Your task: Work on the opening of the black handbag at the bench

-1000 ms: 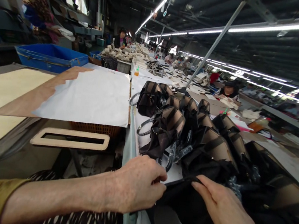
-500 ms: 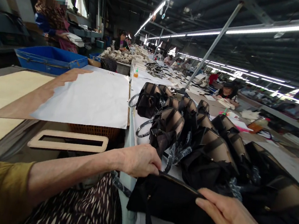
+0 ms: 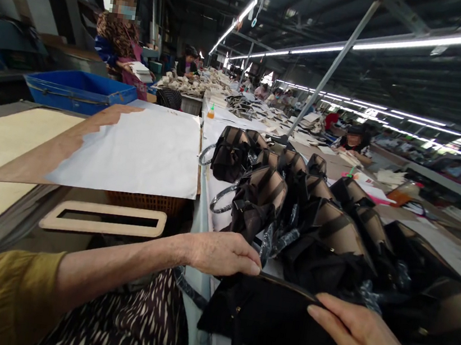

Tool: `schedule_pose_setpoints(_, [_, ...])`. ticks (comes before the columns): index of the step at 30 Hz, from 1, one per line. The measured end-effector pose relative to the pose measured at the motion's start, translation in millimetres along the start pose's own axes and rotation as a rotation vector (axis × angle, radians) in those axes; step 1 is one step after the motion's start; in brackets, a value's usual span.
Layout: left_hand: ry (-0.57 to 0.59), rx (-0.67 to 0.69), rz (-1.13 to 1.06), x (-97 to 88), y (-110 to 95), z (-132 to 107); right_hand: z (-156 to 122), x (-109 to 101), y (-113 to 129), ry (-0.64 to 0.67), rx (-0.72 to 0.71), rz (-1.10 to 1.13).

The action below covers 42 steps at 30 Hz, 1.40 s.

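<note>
A black bag point(image 3: 274, 320) with small gold-coloured fittings and a hanging strap lies in front of me at the table edge. My left hand point(image 3: 223, 255) is closed on the left part of its top edge, fingers pinched together. Farther right along the same edge, my right hand point(image 3: 358, 331) grips the bag between thumb and fingers. A plastic-wrapped handle point(image 3: 189, 289) sticks out to the left of the bag. Just beyond my hands, several black bags with tan insides point(image 3: 264, 194) stand crowded together, their handles wrapped in clear plastic.
On the left, a white sheet point(image 3: 143, 152) lies over brown board, with a flat beige frame point(image 3: 105, 219) below it. Behind stands a blue bin point(image 3: 80, 90). A co-worker point(image 3: 124, 40) holds a white stack there. A metal pole point(image 3: 333, 67) rises from the table.
Both hands and the bag's top edge have shifted slightly right, the left hand also a little lower. The co-worker at the far left has moved right.
</note>
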State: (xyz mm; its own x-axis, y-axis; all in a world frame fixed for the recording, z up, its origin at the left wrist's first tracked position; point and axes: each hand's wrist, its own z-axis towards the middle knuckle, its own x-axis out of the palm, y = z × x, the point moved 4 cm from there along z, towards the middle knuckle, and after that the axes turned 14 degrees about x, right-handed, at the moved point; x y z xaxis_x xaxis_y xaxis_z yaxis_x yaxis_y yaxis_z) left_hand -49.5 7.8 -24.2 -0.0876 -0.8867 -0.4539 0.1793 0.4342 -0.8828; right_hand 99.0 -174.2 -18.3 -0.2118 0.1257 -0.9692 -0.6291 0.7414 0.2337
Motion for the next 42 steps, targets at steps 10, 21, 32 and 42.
schedule_pose_setpoints(10, [-0.121,-0.074,-0.091,3.5,-11,-10,-2,0,2,0.073,-0.018,0.008])
schedule_pose_setpoints(21, [-0.307,-0.16,-0.179,16.0,3,-11,-8,-9,21,0.107,0.005,0.022])
schedule_pose_setpoints(32, [-0.296,-0.132,-0.329,12.1,15,-5,-4,-5,15,0.162,-0.022,0.049])
schedule_pose_setpoints(42, [-0.387,-0.184,-0.441,15.4,21,-4,4,1,-7,0.085,0.03,-0.016])
